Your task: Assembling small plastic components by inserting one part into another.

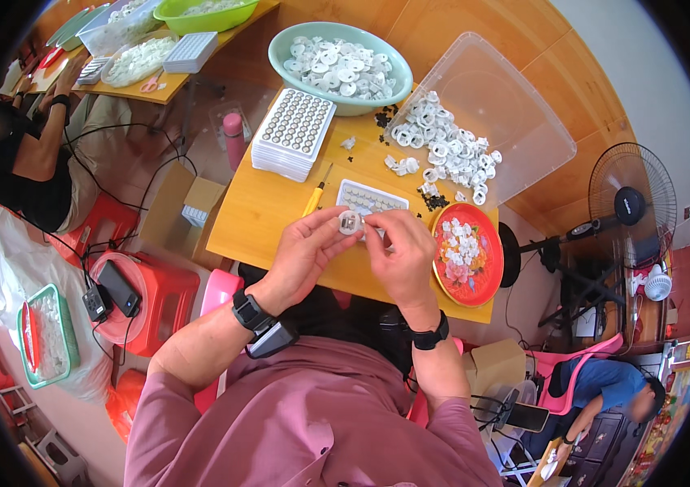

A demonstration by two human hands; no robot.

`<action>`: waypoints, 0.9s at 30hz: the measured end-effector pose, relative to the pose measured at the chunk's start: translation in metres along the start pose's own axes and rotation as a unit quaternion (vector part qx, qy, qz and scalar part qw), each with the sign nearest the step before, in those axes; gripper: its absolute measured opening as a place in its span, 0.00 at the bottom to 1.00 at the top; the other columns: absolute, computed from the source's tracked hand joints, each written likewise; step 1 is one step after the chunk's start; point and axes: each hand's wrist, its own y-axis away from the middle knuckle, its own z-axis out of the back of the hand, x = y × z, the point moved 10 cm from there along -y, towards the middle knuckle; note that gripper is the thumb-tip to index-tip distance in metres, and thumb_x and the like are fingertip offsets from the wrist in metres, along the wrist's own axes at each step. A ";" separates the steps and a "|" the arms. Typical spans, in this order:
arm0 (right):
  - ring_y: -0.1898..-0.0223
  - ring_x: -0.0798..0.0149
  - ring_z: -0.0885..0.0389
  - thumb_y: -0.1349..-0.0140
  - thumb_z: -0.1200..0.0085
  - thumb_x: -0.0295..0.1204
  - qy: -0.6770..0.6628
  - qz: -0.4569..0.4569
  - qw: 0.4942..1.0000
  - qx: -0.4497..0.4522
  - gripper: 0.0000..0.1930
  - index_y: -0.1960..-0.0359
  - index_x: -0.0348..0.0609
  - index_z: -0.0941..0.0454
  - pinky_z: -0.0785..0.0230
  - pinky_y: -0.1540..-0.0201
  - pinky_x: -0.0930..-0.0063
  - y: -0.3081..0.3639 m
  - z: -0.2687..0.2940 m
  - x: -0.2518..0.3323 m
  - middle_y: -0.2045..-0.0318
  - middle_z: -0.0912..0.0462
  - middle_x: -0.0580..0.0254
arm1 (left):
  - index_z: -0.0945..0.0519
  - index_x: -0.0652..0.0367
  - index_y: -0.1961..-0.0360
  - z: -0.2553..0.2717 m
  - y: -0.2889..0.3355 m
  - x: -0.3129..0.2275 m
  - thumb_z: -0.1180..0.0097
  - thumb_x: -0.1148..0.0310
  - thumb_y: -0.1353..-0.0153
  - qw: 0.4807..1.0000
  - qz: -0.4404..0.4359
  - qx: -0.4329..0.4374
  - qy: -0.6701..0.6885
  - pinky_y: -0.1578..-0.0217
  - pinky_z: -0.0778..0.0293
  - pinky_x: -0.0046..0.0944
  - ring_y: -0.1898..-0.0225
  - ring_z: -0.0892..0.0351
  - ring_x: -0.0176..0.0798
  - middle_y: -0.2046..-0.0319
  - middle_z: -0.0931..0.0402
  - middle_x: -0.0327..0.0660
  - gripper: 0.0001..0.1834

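Over the table's near edge, my left hand (300, 253) pinches a small round part (350, 221) of clear and white plastic between thumb and fingertips. My right hand (403, 253) is closed, its thumb and fingertips pressed together at the part's right edge; whatever they pinch is too small to make out. Just beyond my fingers lies a white tray (373, 197) with rows of small pieces, partly hidden by my hands. A yellow-handled screwdriver (314, 199) rests left of it. To the right, a red floral plate (487, 280) carries small white pieces.
A stack of white trays (284, 154) and a pale green basin (280, 61) of white discs stand at the back. White rings spill from a tipped clear bin (536, 150). Small black pieces (434, 199) lie nearby. A fan (629, 203) stands right. Two other people sit farther off.
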 end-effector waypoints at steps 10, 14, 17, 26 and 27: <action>0.74 0.58 0.21 0.47 0.37 0.21 0.121 0.162 0.979 -0.009 0.06 0.68 0.43 0.20 0.34 0.72 0.66 0.005 -0.012 0.034 0.72 0.20 0.63 | 0.25 0.66 0.43 0.001 -0.001 0.000 0.49 0.70 0.28 1.000 -0.012 0.019 -0.009 0.46 0.22 0.35 0.49 0.19 0.34 0.49 0.20 0.43 0.16; 0.74 0.56 0.21 0.47 0.37 0.21 0.052 0.097 0.994 -0.011 0.05 0.69 0.44 0.19 0.33 0.72 0.65 0.004 -0.010 0.020 0.73 0.20 0.63 | 0.25 0.67 0.42 0.002 0.000 0.000 0.49 0.70 0.28 1.000 -0.013 0.015 -0.023 0.46 0.23 0.37 0.49 0.20 0.35 0.49 0.21 0.44 0.17; 0.74 0.56 0.21 0.47 0.37 0.21 0.042 0.077 0.996 -0.007 0.05 0.69 0.44 0.19 0.33 0.72 0.65 0.004 -0.009 0.016 0.73 0.19 0.63 | 0.25 0.67 0.42 0.001 0.000 0.001 0.49 0.71 0.28 0.999 -0.015 0.014 -0.035 0.46 0.22 0.37 0.49 0.20 0.35 0.49 0.21 0.44 0.17; 0.73 0.54 0.20 0.47 0.38 0.22 0.038 0.033 0.997 0.063 0.03 0.71 0.44 0.18 0.31 0.70 0.65 -0.002 -0.016 0.007 0.73 0.20 0.62 | 0.25 0.66 0.43 0.003 0.001 0.005 0.48 0.70 0.28 0.998 -0.016 0.004 -0.067 0.45 0.22 0.35 0.50 0.20 0.33 0.50 0.20 0.43 0.16; 0.73 0.54 0.20 0.47 0.38 0.23 0.007 -0.001 0.998 0.066 0.02 0.71 0.44 0.18 0.30 0.70 0.65 -0.002 -0.017 0.000 0.74 0.20 0.62 | 0.25 0.66 0.43 0.004 0.001 0.005 0.49 0.70 0.28 0.998 -0.014 0.003 -0.069 0.45 0.22 0.35 0.50 0.20 0.33 0.51 0.20 0.43 0.16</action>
